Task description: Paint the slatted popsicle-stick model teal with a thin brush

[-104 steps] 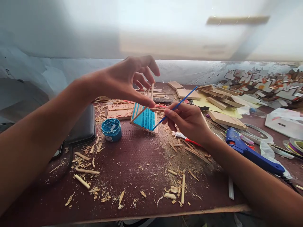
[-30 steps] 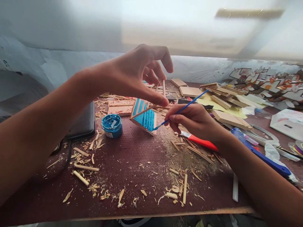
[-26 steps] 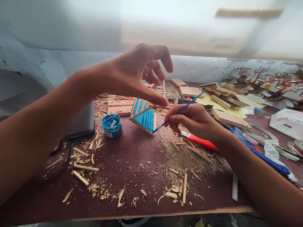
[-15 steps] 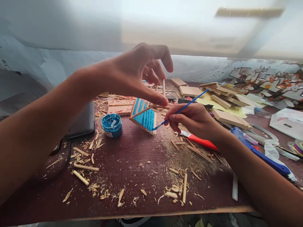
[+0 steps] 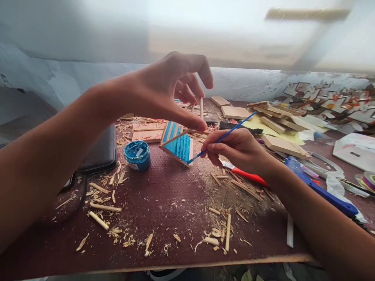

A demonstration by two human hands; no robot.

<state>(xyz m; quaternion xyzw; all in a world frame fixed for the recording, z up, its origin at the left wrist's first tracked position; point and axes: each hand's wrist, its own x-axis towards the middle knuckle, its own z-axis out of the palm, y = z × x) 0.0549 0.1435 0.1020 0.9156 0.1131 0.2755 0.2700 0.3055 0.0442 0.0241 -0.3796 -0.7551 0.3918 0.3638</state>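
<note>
My left hand point(image 5: 181, 88) pinches the thin sticks of a small wooden frame between thumb and fingertips, holding it tilted. The frame's slatted panel point(image 5: 178, 146) is partly covered in blue paint, with bare wood at its right edge and stripes at its upper left. Between the thumb and fingers of my right hand point(image 5: 231, 148) is a thin blue paintbrush point(image 5: 233, 128). Its tip touches the panel's lower right corner. Just left of the panel stands an uncapped jar of blue paint point(image 5: 137, 155). My left hand hides part of the frame's sticks.
Wood shavings and stick offcuts point(image 5: 99, 219) litter the dark red tabletop point(image 5: 164, 203). A red-handled tool point(image 5: 249, 175) lies under my right wrist, a blue-handled tool point(image 5: 322, 187) farther right. Wood blocks point(image 5: 285, 146) are piled behind. A black case point(image 5: 101, 154) sits at left.
The brush tip has shifted very slightly along the panel's lower right edge. Both hands keep their grip; the whole view has drifted a little.
</note>
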